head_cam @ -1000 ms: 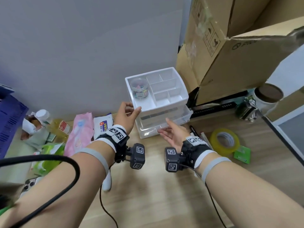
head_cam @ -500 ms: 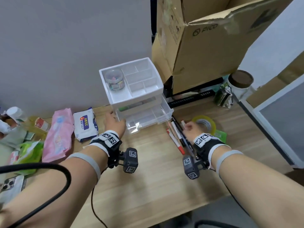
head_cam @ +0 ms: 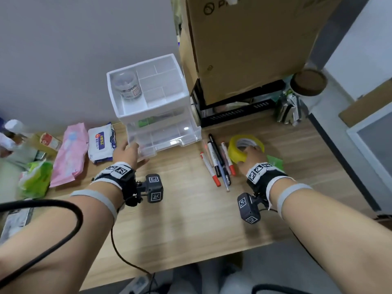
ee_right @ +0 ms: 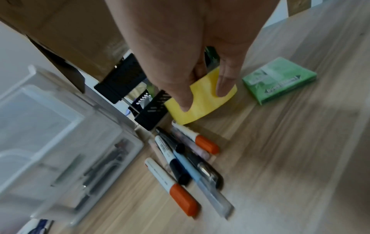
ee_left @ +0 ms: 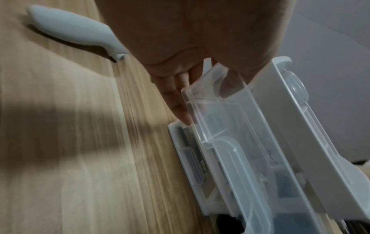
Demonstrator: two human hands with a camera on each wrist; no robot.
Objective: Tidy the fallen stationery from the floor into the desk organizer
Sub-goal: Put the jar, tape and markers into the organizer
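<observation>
Gripping the tape (head_cam: 246, 150), right hand (head_cam: 251, 161) curls over it; left hand (head_cam: 127, 154) holds drawer (head_cam: 167, 137), fingertips hidden.

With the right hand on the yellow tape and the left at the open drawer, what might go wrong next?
1. The right hand grips the yellow tape roll right beside the pens; lifting it may nudge and scatter them.
2. The roll looks bulky for the divided bottom drawer, so it may not fit.
3. The left hand holds only that drawer's corner; a push could skew it or shift the organizer.
</observation>
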